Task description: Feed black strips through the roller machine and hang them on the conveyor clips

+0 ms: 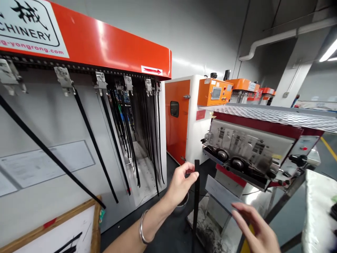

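Note:
Between the thumb and fingers of my left hand (180, 184), a long flat black strap (196, 207) is pinched near its upper end. It hangs almost straight down and runs out of the bottom of the view. My right hand (254, 225) is raised to the right of the strap, fingers apart and nothing in them. Similar black straps (91, 137) dangle from metal clips (101, 80) along the chain under a red-orange overhead housing (113, 42) on the left. Several more hang inside the open bay of that machine.
A roller machine (244, 151) with a perforated top stands at the right. Behind it is an orange control box (216, 92) beside an orange door (176, 121). A wood-framed board (55, 230) with black strips lies at lower left. A white-covered surface (318, 211) juts in from the right.

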`<state>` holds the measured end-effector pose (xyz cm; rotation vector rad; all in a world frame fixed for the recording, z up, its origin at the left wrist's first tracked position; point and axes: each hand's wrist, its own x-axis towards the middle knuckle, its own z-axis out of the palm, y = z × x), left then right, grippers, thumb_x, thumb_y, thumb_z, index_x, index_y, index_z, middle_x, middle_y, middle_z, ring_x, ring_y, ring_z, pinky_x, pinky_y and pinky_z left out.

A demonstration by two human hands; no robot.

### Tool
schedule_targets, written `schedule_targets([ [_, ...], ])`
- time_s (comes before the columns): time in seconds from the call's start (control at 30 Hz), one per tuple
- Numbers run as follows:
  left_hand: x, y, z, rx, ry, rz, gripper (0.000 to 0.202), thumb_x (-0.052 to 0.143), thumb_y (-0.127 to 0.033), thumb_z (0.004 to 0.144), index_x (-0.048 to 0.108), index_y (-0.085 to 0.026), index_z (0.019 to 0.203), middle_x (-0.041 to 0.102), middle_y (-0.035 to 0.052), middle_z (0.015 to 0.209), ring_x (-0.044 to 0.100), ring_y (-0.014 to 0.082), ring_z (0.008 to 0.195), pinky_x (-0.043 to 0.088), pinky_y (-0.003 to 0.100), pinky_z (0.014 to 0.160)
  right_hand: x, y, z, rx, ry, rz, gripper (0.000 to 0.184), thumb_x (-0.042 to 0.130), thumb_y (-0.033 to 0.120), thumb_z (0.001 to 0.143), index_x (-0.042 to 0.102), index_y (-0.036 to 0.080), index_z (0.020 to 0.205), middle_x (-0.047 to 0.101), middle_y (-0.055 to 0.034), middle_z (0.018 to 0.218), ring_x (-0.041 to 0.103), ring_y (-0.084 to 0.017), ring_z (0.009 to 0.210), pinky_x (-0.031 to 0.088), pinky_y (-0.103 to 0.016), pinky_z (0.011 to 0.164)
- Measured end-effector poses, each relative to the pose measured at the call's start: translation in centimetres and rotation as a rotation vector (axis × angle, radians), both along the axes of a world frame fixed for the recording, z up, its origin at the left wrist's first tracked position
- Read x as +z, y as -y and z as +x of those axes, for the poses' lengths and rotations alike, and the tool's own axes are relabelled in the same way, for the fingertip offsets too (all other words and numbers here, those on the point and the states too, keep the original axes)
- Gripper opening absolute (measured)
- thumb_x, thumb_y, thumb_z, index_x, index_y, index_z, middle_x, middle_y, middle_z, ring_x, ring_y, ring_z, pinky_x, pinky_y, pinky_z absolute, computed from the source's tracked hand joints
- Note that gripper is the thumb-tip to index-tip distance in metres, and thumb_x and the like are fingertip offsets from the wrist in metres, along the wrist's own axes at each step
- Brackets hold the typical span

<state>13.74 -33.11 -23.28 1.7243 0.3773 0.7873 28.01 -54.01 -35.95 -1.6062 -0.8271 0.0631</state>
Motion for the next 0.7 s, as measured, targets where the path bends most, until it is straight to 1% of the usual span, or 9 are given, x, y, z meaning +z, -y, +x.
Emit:
schedule_targets([
  [0.03, 0.1, 0.2, 0.1, -0.003, 0.001, 0.006, 0.013, 0.057, -0.026, 0.081, 0.051, -0.017, 0.075, 0.046, -0.0030, 0.074, 0.042, 0.0113, 0.073, 0.036, 0.027, 0.074, 1.0, -2.1, -1.1, 0.123, -0.090, 0.023, 0.035, 0.068, 0.046, 0.082, 0.063, 0.023, 0.107, 0.069, -0.0090, 0.113, 0.065, -0.027, 0.106, 0.054, -0.032, 0.091],
  [0.1, 0.3, 0.5, 0.3, -0.013, 0.009, 0.027, 0.012, 0.056, -0.027, 0.082, 0.053, -0.017, 0.077, 0.048, -0.0021, 0.076, 0.044, 0.0121, 0.075, 0.037, 0.027, 0.074, 3.1, -5.7, -2.8, 0.284, -0.194, 0.100, 0.034, 0.066, 0.042, 0.085, 0.058, 0.023, 0.113, 0.067, -0.0093, 0.117, 0.062, -0.026, 0.112, 0.050, -0.037, 0.098],
  [0.2, 0.5, 0.7, 0.2, -0.015, 0.009, 0.052, 0.011, 0.055, -0.027, 0.082, 0.053, -0.017, 0.078, 0.050, -0.0010, 0.077, 0.046, 0.0129, 0.076, 0.040, 0.026, 0.073, 5.2, -8.7, -4.3, 0.367, -0.216, 0.172, 0.036, 0.069, 0.037, 0.084, 0.054, 0.023, 0.114, 0.067, -0.0081, 0.113, 0.060, -0.025, 0.111, 0.044, -0.040, 0.101],
  [0.37, 0.9, 0.5, -0.2, 0.012, -0.007, 0.090, 0.011, 0.056, -0.025, 0.082, 0.051, -0.018, 0.075, 0.047, -0.0016, 0.073, 0.045, 0.0123, 0.073, 0.041, 0.026, 0.071, 5.4, -10.5, -5.0, 0.387, -0.191, 0.229, 0.028, 0.066, 0.032, 0.085, 0.054, 0.024, 0.109, 0.063, -0.0029, 0.097, 0.060, -0.021, 0.098, 0.044, -0.035, 0.093],
  [0.5, 1.1, -0.4, -0.7, 0.024, -0.009, 0.067, 0.013, 0.059, -0.029, 0.081, 0.053, -0.018, 0.078, 0.052, -0.0005, 0.078, 0.050, 0.0145, 0.081, 0.044, 0.030, 0.082, 5.3, -11.7, -5.7, 0.375, -0.181, 0.263, 0.023, 0.066, 0.029, 0.085, 0.054, 0.024, 0.104, 0.060, 0.0002, 0.090, 0.058, -0.018, 0.091, 0.043, -0.030, 0.088],
  [0.53, 1.1, -0.8, -1.0, 0.009, -0.007, 0.043, 0.015, 0.061, -0.031, 0.080, 0.057, -0.018, 0.084, 0.056, 0.0013, 0.085, 0.053, 0.0164, 0.088, 0.044, 0.032, 0.087, 5.5, -12.0, -5.9, 0.372, -0.185, 0.271, 0.021, 0.066, 0.028, 0.085, 0.054, 0.024, 0.103, 0.059, 0.0003, 0.090, 0.057, -0.018, 0.091, 0.043, -0.029, 0.087],
  [0.6, 0.8, -1.6, -1.7, -0.042, 0.020, -0.025, 0.034, 0.065, -0.036, 0.077, 0.059, -0.019, 0.105, 0.060, 0.0060, 0.107, 0.054, 0.0215, 0.106, 0.043, 0.037, 0.097, 5.9, -12.5, -6.3, 0.369, -0.207, 0.290, 0.020, 0.067, 0.029, 0.085, 0.055, 0.024, 0.101, 0.059, 0.0004, 0.089, 0.057, -0.018, 0.090, 0.044, -0.028, 0.086],
  [0.67, 0.5, -2.3, -2.6, -0.071, 0.056, -0.089, 0.053, 0.065, -0.042, 0.076, 0.052, -0.022, 0.123, 0.058, 0.0086, 0.124, 0.051, 0.0245, 0.119, 0.040, 0.041, 0.103, 6.3, -13.0, -6.5, 0.374, -0.231, 0.307, 0.021, 0.068, 0.030, 0.084, 0.056, 0.024, 0.100, 0.059, 0.0003, 0.087, 0.057, -0.018, 0.088, 0.045, -0.028, 0.084],
  [0.7, 0.3, -2.6, -3.0, -0.066, 0.067, -0.109, 0.056, 0.064, -0.044, 0.078, 0.049, -0.023, 0.127, 0.057, 0.0091, 0.127, 0.051, 0.0248, 0.121, 0.039, 0.042, 0.105, 6.5, -13.3, -6.5, 0.380, -0.237, 0.310, 0.022, 0.069, 0.031, 0.083, 0.056, 0.024, 0.099, 0.059, 0.0001, 0.087, 0.057, -0.018, 0.087, 0.045, -0.028, 0.083],
])
